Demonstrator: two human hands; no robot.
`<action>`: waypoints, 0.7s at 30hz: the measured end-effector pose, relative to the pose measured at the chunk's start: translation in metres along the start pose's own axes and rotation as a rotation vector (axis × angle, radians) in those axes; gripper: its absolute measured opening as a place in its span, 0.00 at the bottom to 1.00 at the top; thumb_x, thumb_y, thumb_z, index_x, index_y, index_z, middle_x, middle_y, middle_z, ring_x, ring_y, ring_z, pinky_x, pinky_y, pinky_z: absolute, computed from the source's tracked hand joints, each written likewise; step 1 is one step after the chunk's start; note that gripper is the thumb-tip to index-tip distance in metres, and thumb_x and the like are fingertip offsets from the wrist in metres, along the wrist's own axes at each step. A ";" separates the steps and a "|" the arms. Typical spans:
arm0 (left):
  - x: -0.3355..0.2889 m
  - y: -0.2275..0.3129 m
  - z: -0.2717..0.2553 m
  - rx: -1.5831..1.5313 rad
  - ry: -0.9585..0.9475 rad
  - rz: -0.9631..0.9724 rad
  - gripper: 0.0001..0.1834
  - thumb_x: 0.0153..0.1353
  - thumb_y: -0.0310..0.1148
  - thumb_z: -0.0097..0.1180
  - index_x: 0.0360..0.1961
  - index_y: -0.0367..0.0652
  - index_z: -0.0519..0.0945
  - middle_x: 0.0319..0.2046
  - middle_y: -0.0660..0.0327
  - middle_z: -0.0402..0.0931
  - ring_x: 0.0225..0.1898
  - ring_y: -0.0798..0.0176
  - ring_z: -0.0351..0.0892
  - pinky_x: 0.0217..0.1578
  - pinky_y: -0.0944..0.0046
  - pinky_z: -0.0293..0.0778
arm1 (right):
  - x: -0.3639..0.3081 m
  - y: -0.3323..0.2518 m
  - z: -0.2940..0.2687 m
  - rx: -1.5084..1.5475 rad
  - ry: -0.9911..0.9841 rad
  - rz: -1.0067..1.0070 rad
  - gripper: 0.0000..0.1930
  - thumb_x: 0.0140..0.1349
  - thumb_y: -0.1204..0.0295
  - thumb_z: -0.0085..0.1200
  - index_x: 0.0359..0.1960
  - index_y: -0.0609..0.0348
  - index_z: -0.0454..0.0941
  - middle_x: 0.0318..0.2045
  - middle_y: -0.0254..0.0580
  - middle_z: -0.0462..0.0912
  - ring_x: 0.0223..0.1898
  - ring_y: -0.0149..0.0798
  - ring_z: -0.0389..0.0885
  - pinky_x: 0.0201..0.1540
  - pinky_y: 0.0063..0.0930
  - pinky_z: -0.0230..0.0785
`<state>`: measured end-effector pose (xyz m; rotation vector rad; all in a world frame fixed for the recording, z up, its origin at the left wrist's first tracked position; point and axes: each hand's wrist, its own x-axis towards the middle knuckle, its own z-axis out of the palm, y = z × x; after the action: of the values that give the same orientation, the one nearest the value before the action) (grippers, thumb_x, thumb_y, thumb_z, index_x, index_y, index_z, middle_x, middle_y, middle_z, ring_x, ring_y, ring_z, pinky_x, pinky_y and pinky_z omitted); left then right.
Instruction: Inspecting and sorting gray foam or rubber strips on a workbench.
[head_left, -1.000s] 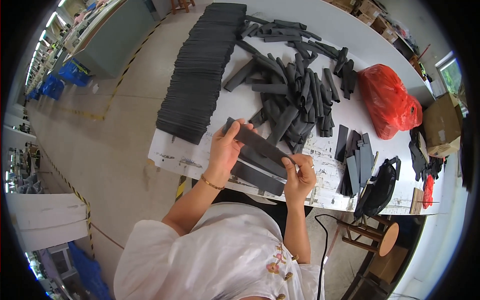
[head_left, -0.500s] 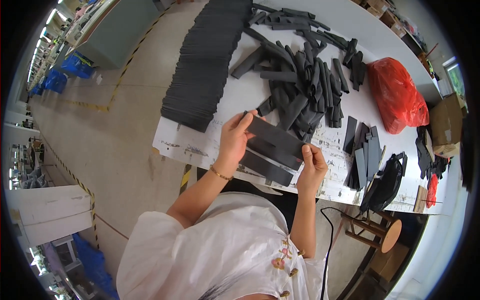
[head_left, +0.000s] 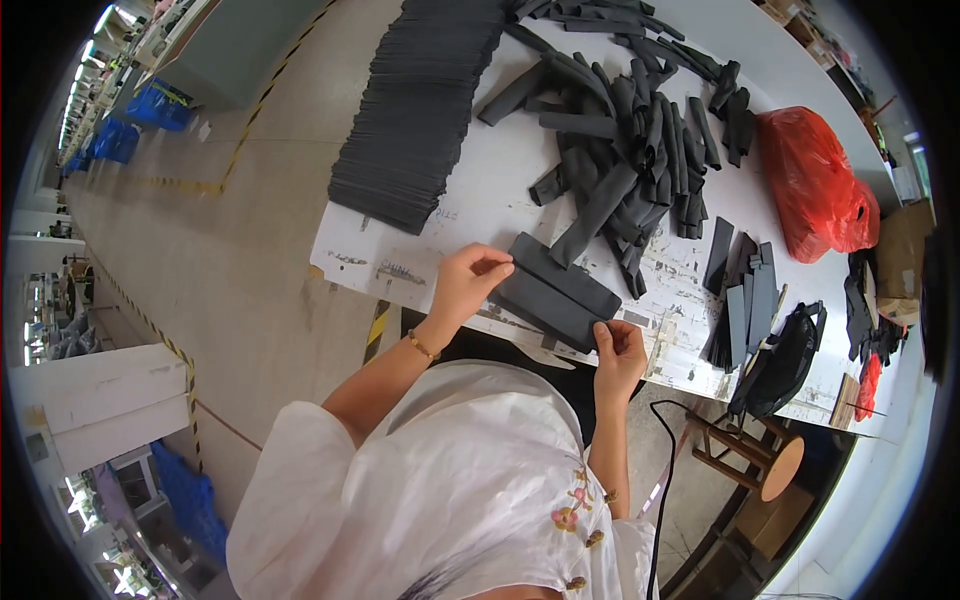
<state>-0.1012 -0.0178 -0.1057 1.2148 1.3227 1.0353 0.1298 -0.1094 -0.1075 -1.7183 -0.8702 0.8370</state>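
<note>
Nearest the camera: white embroidered blouse (head_left: 450, 480), both forearms coming up from the lower edge. A black cable (head_left: 658, 480) hangs at 5 o'clock of the body.

Right hand (head_left: 618, 352): fingers closed in a pinch on the near right end of a dark grey flat sleeve bundle (head_left: 556, 291). Left hand (head_left: 468, 283), with a thin bracelet (head_left: 421, 346) at the wrist: fingers curled over the bundle's left end, thumb side tucked against its edge. Both hands are gripping it; neither is open.

The bundle lies at the near edge of the white table (head_left: 400, 265), tilted so that its long axis runs from 10 to 4 o'clock. It appears to be two or three flat pieces laid over one another; the exact count cannot be told.

Judgement on doing this step well: keep both end grips level so the layers do not slide apart, and square the edges against the table top before letting go. The near table edge is close, so a loose piece could slip off toward the lap.

Farther out: at 12 o'clock of the bundle, a loose heap of grey tubes (head_left: 640, 130). At 10 o'clock, a long neat row of stacked flat pieces (head_left: 420, 110). At 3 o'clock, a small upright batch of flat strips (head_left: 745, 300) and a black bag (head_left: 785, 360). Beyond, at 2 o'clock, a red plastic bag (head_left: 815, 185). A wooden stool (head_left: 765, 465) stands below the table's right end.
</note>
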 end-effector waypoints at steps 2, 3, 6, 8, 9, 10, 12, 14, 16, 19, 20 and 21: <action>-0.007 -0.005 -0.002 0.052 0.015 0.075 0.06 0.55 0.26 0.65 0.34 0.39 0.84 0.28 0.64 0.81 0.26 0.73 0.76 0.29 0.72 0.70 | -0.004 0.001 0.002 -0.043 -0.017 -0.009 0.09 0.60 0.72 0.64 0.35 0.64 0.77 0.24 0.30 0.76 0.25 0.22 0.69 0.27 0.18 0.63; -0.009 -0.005 -0.003 0.136 0.038 0.143 0.05 0.54 0.25 0.65 0.33 0.40 0.83 0.28 0.63 0.79 0.26 0.71 0.75 0.28 0.71 0.71 | -0.006 0.002 0.002 -0.085 -0.024 -0.022 0.09 0.59 0.73 0.64 0.35 0.65 0.77 0.24 0.31 0.76 0.26 0.24 0.70 0.29 0.20 0.64; -0.012 -0.015 0.002 0.281 0.096 0.260 0.06 0.52 0.23 0.66 0.31 0.40 0.82 0.28 0.62 0.76 0.25 0.67 0.75 0.28 0.69 0.71 | -0.008 0.006 0.005 -0.196 -0.023 -0.038 0.10 0.58 0.73 0.64 0.36 0.64 0.77 0.23 0.32 0.75 0.25 0.25 0.69 0.28 0.22 0.64; -0.015 -0.022 0.006 0.336 0.126 0.316 0.06 0.51 0.23 0.66 0.31 0.40 0.82 0.29 0.61 0.75 0.25 0.65 0.74 0.29 0.68 0.71 | -0.009 0.017 0.008 -0.341 -0.015 -0.078 0.10 0.58 0.73 0.64 0.36 0.64 0.76 0.22 0.33 0.74 0.24 0.27 0.69 0.28 0.23 0.64; -0.015 -0.019 0.006 0.386 0.126 0.345 0.07 0.51 0.23 0.66 0.32 0.40 0.81 0.30 0.61 0.75 0.26 0.64 0.74 0.29 0.67 0.71 | -0.007 0.017 0.010 -0.485 -0.009 -0.119 0.10 0.57 0.73 0.65 0.37 0.63 0.76 0.22 0.34 0.73 0.24 0.29 0.69 0.28 0.24 0.64; -0.014 -0.016 0.008 0.434 0.124 0.376 0.07 0.51 0.24 0.66 0.32 0.40 0.80 0.31 0.61 0.74 0.26 0.64 0.73 0.30 0.66 0.71 | -0.005 0.015 0.009 -0.485 0.001 -0.123 0.10 0.57 0.73 0.65 0.37 0.63 0.76 0.22 0.34 0.73 0.24 0.29 0.69 0.28 0.24 0.64; -0.006 -0.003 0.013 0.387 0.169 0.365 0.07 0.52 0.25 0.65 0.33 0.41 0.80 0.32 0.62 0.74 0.26 0.64 0.72 0.30 0.66 0.70 | -0.002 0.005 0.000 -0.398 0.093 -0.135 0.11 0.57 0.74 0.65 0.37 0.63 0.76 0.22 0.37 0.72 0.23 0.32 0.69 0.28 0.27 0.64; 0.012 0.010 0.014 0.335 0.198 0.457 0.07 0.54 0.26 0.64 0.34 0.42 0.80 0.31 0.62 0.75 0.26 0.65 0.72 0.28 0.67 0.68 | 0.017 0.005 -0.028 -0.454 0.281 -0.245 0.08 0.58 0.75 0.62 0.36 0.63 0.76 0.22 0.38 0.73 0.23 0.34 0.69 0.28 0.30 0.65; 0.037 0.024 0.024 0.255 0.099 0.418 0.07 0.57 0.29 0.64 0.34 0.40 0.80 0.30 0.60 0.77 0.26 0.67 0.73 0.27 0.70 0.68 | 0.051 0.009 -0.061 -0.468 0.499 -0.372 0.06 0.60 0.76 0.60 0.35 0.63 0.76 0.24 0.40 0.75 0.24 0.37 0.72 0.30 0.30 0.67; 0.067 0.034 0.054 0.143 0.015 0.377 0.11 0.56 0.34 0.65 0.35 0.39 0.80 0.30 0.59 0.77 0.27 0.64 0.75 0.29 0.68 0.71 | 0.094 0.006 -0.104 -0.639 0.690 -0.298 0.08 0.61 0.75 0.58 0.39 0.64 0.76 0.37 0.47 0.77 0.35 0.43 0.76 0.36 0.32 0.70; 0.076 0.026 0.066 0.294 0.042 0.421 0.13 0.55 0.36 0.66 0.35 0.39 0.81 0.30 0.59 0.77 0.28 0.62 0.76 0.31 0.65 0.73 | 0.103 0.010 -0.115 -0.657 0.734 -0.259 0.09 0.60 0.74 0.58 0.41 0.64 0.77 0.41 0.49 0.77 0.40 0.46 0.77 0.39 0.33 0.71; 0.083 0.019 0.076 0.452 0.073 0.464 0.16 0.54 0.39 0.67 0.36 0.38 0.81 0.29 0.59 0.78 0.29 0.60 0.78 0.32 0.63 0.74 | 0.112 0.023 -0.130 -0.847 0.738 -0.272 0.16 0.58 0.73 0.60 0.48 0.61 0.77 0.46 0.50 0.76 0.48 0.49 0.74 0.47 0.42 0.69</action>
<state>-0.0209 0.0640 -0.1062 1.9044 1.4110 1.1398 0.3000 -0.0783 -0.1096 -2.3018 -0.9465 -0.4402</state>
